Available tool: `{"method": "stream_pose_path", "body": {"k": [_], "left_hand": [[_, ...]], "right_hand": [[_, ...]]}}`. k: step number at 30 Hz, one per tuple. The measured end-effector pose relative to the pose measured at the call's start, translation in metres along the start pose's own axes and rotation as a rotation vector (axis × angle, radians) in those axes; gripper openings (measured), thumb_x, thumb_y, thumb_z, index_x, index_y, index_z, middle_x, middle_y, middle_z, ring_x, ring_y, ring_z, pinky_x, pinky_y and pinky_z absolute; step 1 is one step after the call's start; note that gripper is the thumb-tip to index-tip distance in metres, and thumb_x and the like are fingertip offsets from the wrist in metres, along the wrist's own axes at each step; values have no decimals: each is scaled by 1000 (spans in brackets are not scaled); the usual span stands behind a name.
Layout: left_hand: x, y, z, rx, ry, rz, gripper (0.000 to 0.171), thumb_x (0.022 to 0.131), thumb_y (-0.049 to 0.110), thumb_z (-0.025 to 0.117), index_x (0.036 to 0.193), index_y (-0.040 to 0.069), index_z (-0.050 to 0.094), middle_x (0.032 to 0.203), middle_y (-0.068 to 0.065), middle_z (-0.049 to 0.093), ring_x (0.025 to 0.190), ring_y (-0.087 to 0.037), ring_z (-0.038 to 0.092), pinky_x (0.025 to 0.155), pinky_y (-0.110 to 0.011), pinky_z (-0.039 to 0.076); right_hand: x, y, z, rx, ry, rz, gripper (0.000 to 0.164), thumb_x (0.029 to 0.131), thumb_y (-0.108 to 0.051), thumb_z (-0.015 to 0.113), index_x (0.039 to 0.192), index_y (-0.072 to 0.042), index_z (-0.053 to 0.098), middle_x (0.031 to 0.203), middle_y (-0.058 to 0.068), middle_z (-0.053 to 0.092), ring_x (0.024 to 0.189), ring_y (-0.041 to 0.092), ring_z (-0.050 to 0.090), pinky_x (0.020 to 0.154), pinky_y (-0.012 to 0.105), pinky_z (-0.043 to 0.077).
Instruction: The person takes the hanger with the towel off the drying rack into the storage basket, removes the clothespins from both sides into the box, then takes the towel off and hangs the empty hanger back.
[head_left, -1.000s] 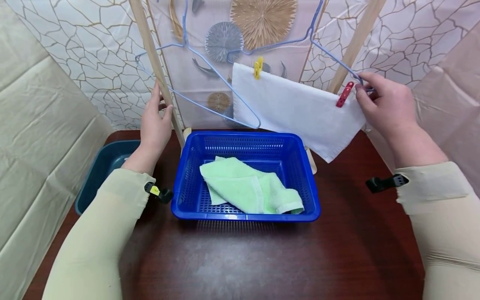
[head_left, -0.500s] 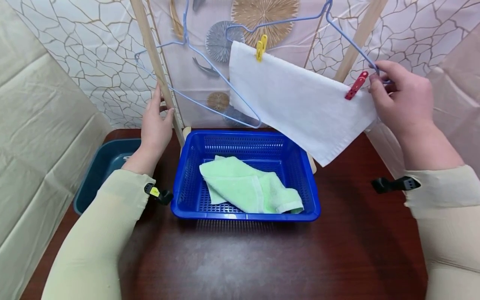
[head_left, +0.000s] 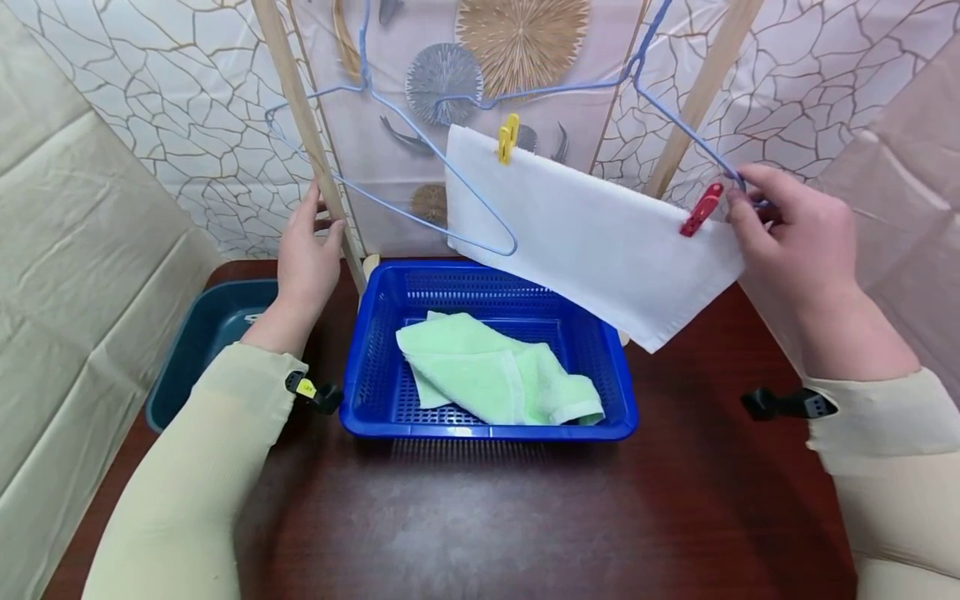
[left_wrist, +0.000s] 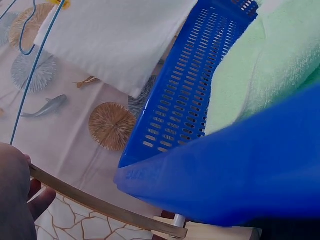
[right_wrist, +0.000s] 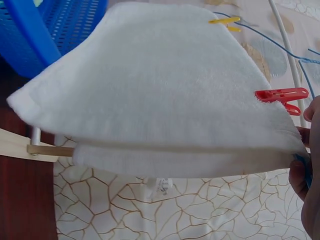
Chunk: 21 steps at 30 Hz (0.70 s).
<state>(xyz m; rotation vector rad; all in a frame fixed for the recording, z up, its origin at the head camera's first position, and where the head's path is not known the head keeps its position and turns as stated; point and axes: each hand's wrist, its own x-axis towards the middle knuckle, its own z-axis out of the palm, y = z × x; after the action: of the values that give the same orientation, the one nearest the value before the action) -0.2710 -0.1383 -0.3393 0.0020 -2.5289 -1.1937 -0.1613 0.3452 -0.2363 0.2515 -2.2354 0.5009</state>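
My right hand [head_left: 798, 242] pinches the lower right corner of a blue wire hanger [head_left: 678, 125]. Draped over that hanger is a white towel [head_left: 592, 229], sloping down to the right. A yellow clothespin [head_left: 507, 138] clips its left part and a red clothespin [head_left: 702, 210] its right part, close to my fingertips. On the left, my left hand [head_left: 307, 254] holds the upright wooden pole [head_left: 306, 108], fingers behind it and thumb in front. A second blue hanger [head_left: 420, 218] with no cloth hangs beside this pole.
A blue basket [head_left: 487, 432] holding a light green towel [head_left: 487, 375] stands on the dark table [head_left: 450, 517] below the hangers. Left of it, partly behind my left arm, is a dark teal tub [head_left: 168, 375]. Another wooden pole [head_left: 697, 104] rises at the right.
My right hand went up and right with the hanger, then came down again. The white towel swung along, its lower corner now lower. The left hand stays at the pole.
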Motion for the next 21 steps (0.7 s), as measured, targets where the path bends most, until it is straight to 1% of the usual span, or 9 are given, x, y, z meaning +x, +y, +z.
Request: {"method": "stream_pose_path", "body": {"k": [3,7,13,21], "left_hand": [[-1,-2,0,-1,6,-5,54,96,39,41,139,53,11,139,5,41,121,-13,46,87,-34,50],[-2,-4,0,-2,12,0,51,96,40,41,139,51,16,137,5,44,118,-13,48,87,-33,50],[-6,-6,0,-16,14,6,49,95,42,41,140,49,21,135,4,45,116,-14,50,85,-35,51],[-8,-7,1,-8,15,6,49,95,43,41,140,48,22,137,6,44,117,-14,50,86,-37,51]], "right_hand": [[-9,0,2,15,6,18,28,89,-30,55,113,-23,68,87,12,68,68,-22,41,65,1,32],[-19,2,4,29,6,-1,27,88,-27,57,111,-19,68,85,12,68,68,-21,41,66,2,32],[-32,4,6,9,-8,-38,27,87,-22,58,110,-13,68,83,14,67,69,-20,36,66,2,27],[-51,6,12,7,-29,-55,26,84,-17,62,108,-11,68,83,12,68,68,-11,39,67,3,28]]}}
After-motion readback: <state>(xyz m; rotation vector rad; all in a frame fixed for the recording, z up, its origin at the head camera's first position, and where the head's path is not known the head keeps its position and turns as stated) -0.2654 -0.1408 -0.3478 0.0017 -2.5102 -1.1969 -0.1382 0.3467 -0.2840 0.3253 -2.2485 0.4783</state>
